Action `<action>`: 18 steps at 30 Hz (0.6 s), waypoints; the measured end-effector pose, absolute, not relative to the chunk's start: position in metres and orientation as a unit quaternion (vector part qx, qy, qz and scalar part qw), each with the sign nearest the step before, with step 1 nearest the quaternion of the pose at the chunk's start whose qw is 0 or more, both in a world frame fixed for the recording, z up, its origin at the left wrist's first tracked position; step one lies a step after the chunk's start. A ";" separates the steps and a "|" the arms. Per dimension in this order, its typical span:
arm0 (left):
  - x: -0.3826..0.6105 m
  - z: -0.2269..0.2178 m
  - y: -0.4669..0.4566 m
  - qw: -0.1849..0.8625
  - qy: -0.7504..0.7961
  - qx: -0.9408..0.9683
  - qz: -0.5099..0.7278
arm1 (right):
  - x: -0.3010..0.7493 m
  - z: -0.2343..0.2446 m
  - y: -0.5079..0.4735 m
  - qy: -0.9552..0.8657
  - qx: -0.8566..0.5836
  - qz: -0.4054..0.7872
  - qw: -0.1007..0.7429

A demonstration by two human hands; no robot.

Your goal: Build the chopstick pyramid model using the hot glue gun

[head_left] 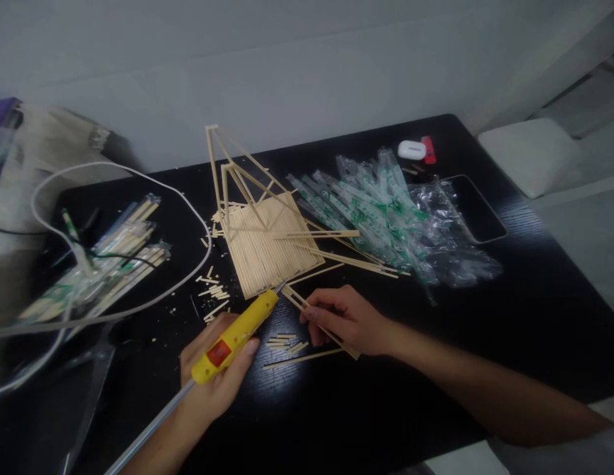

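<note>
My left hand (215,376) is wrapped round a yellow glue gun (242,330) with a red switch. A long pale glue stick (153,422) runs out of its rear. Its metal nozzle points at the far end of a narrow frame of wooden sticks (301,302), which my right hand (344,320) pinches. Whether nozzle and wood touch, I cannot tell. Just beyond lies a flat panel of sticks laid side by side (267,254), with a triangular stick framework (238,181) standing on it. Short cut pieces (282,343) and one long stick (304,358) lie between my hands.
Green-printed plastic wrappers (376,211) cover the right side, beside a dark phone (478,208). A white case (412,150) sits at the back. Bagged chopsticks (123,247) and a looping white cable (188,198) are at left. Loose sticks (356,260) stick out from the panel.
</note>
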State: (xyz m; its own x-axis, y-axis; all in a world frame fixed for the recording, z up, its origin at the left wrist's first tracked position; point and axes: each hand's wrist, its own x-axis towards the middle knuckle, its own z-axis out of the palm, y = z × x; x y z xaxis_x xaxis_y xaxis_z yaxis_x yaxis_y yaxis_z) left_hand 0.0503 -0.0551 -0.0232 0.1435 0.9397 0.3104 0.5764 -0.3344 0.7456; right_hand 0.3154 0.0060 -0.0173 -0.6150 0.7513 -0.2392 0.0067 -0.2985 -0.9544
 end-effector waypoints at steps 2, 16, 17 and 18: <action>0.055 -0.018 -0.053 0.224 0.489 0.752 0.381 | 0.316 -0.018 0.006 -0.523 -0.352 0.733 0.255; 0.052 -0.019 -0.052 0.211 0.491 0.755 0.379 | 0.318 -0.022 0.008 -0.479 -0.335 0.768 0.262; 0.054 -0.017 -0.052 0.213 0.482 0.759 0.383 | 0.318 -0.022 0.008 -0.478 -0.334 0.768 0.263; 0.056 -0.015 -0.052 0.212 0.473 0.762 0.388 | 0.318 -0.023 0.008 -0.477 -0.333 0.769 0.265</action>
